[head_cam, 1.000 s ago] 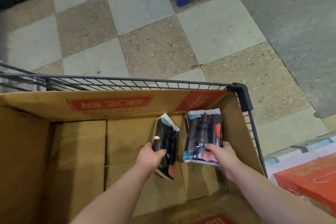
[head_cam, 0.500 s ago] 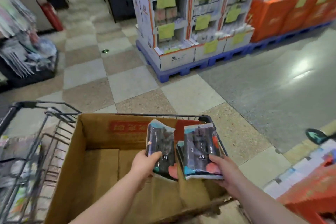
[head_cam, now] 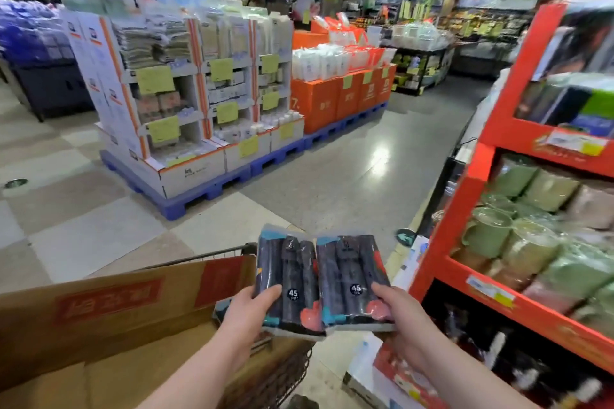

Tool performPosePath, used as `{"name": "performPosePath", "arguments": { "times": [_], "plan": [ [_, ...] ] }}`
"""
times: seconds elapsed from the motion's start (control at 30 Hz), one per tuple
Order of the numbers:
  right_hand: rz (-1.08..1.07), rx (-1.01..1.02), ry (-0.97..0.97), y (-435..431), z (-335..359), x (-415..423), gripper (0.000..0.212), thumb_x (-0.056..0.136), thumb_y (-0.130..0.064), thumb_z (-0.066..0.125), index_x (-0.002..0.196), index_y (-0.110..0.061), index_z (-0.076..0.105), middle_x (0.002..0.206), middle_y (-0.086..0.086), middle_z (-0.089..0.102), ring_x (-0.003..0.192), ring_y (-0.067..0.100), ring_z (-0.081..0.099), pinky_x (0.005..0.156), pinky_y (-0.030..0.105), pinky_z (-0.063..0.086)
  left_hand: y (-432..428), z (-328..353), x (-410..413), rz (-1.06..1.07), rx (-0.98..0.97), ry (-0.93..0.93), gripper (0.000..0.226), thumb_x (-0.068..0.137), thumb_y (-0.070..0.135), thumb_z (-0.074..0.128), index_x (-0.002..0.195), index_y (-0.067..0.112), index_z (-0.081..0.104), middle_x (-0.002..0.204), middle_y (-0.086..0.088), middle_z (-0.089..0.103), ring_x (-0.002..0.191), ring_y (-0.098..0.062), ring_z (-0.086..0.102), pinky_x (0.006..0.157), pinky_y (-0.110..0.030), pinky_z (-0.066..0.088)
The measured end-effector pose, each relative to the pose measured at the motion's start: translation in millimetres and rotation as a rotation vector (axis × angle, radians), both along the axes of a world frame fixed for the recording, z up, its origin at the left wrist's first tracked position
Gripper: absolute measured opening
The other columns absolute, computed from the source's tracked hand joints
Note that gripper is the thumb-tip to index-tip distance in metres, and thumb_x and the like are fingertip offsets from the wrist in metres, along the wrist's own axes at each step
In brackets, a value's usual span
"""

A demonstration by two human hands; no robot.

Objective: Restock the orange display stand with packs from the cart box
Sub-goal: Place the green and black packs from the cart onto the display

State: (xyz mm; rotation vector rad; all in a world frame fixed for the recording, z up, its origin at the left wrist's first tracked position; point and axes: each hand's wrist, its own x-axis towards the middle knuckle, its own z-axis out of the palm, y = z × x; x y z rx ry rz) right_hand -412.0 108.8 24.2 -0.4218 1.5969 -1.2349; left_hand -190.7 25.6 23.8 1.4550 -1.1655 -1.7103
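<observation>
Big self-service shop, supermarket type. Wide aisle, polished floor (head_cam: pixel 332 183). White cardboard displays (head_cam: pixel 109 90) on blue pallets (head_cam: pixel 212 191), with yellow price tags (head_cam: pixel 155 79). Stacked orange boxes (head_cam: pixel 315 103) beyond. Orange display stand (head_cam: pixel 461 206) with wrapped mugs (head_cam: pixel 488 232). Wire cart (head_cam: pixel 282 372) carrying a cardboard box (head_cam: pixel 109 305). Stocked shelving far back.

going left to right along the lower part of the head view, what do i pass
cardboard box → left hand → left pack → right pack → right hand → orange display stand
</observation>
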Motion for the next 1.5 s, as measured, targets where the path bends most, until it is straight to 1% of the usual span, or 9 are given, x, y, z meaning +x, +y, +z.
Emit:
{"name": "performPosePath", "arguments": {
  "times": [0.1,0.23,0.33,0.5,0.73,0.87,1.03,1.2,1.5],
  "plan": [
    [-0.110,-0.058,-0.004,35,17,-40,0.020,0.094,-0.024,0.056,0.101,-0.006,0.060,0.080,0.013,0.061,0.063,0.024,0.056,0.055,0.028,0.041,15,18,-45,-0.119,0.020,0.074,0.025,0.094,0.024,0.060,0.113,0.008,0.055,0.093,-0.011,0.072,0.077,-0.022,0.067,0.056,-0.027,0.049],
    [-0.275,-0.120,-0.082,82,31,-95,0.028,0.091,-0.027,0.058,0.108,-0.005,0.060,0.090,0.017,0.063,0.073,0.030,0.059,0.062,0.033,0.045,36,34,-109,-0.230,0.052,0.153,0.026,0.092,0.022,0.061,0.113,0.006,0.058,0.098,-0.018,0.073,0.081,-0.028,0.067,0.061,-0.032,0.049],
    [-0.396,-0.127,-0.063,124,44,-139,0.030,0.090,-0.030,0.059,0.111,-0.009,0.063,0.102,0.019,0.068,0.091,0.035,0.065,0.080,0.042,0.051,59,45,-168,-0.306,0.018,0.156,0.021,0.092,0.022,0.061,0.106,0.006,0.061,0.086,-0.013,0.073,0.074,-0.025,0.063,0.063,-0.031,0.047],
    [-0.503,-0.229,-0.041,190,74,-214,0.015,0.093,-0.020,0.053,0.095,-0.009,0.064,0.066,0.008,0.066,0.062,0.023,0.058,0.060,0.030,0.041,102,70,-267,-0.448,0.002,0.224,0.015,0.095,0.019,0.056,0.101,0.008,0.062,0.067,-0.003,0.072,0.055,-0.013,0.063,0.051,-0.024,0.045],
    [-0.543,-0.306,0.013,233,119,-296,0.017,0.091,-0.021,0.055,0.097,-0.009,0.066,0.072,0.008,0.072,0.057,0.023,0.066,0.063,0.033,0.048,135,103,-371,-0.504,-0.042,0.299,0.015,0.094,0.020,0.057,0.100,0.009,0.066,0.080,-0.007,0.076,0.069,-0.021,0.069,0.061,-0.029,0.051],
    [-0.520,-0.358,0.042,237,142,-329,0.010,0.090,-0.014,0.055,0.083,-0.010,0.061,0.056,0.004,0.063,0.048,0.017,0.059,0.055,0.027,0.042,133,117,-411,-0.509,-0.060,0.325,0.019,0.093,0.021,0.058,0.105,0.010,0.068,0.089,-0.012,0.076,0.078,-0.028,0.069,0.065,-0.032,0.052],
    [-0.555,-0.401,0.040,218,162,-371,0.031,0.089,-0.003,0.044,0.060,-0.015,0.042,0.043,-0.003,0.042,0.042,0.012,0.042,0.055,0.028,0.034,109,140,-456,-0.538,-0.141,0.306,0.020,0.091,0.022,0.060,0.101,0.006,0.068,0.082,-0.013,0.075,0.068,-0.026,0.066,0.060,-0.029,0.048],
    [-0.605,-0.421,0.098,184,195,-412,0.029,0.088,-0.005,0.042,0.061,-0.015,0.044,0.039,-0.005,0.046,0.050,0.014,0.044,0.058,0.029,0.034,70,171,-506,-0.618,-0.191,0.344,0.015,0.094,0.020,0.057,0.096,0.008,0.066,0.070,-0.007,0.071,0.054,-0.018,0.061,0.043,-0.021,0.043],
    [-0.797,-0.500,0.272,118,272,-488,0.028,0.090,-0.009,0.041,0.063,-0.014,0.045,0.037,-0.006,0.049,0.035,0.006,0.047,0.050,0.024,0.036,-11,241,-604,-0.732,-0.293,0.456,0.015,0.092,0.024,0.060,0.095,0.010,0.065,0.070,-0.003,0.072,0.059,-0.018,0.065,0.052,-0.025,0.048]
  ]
}}
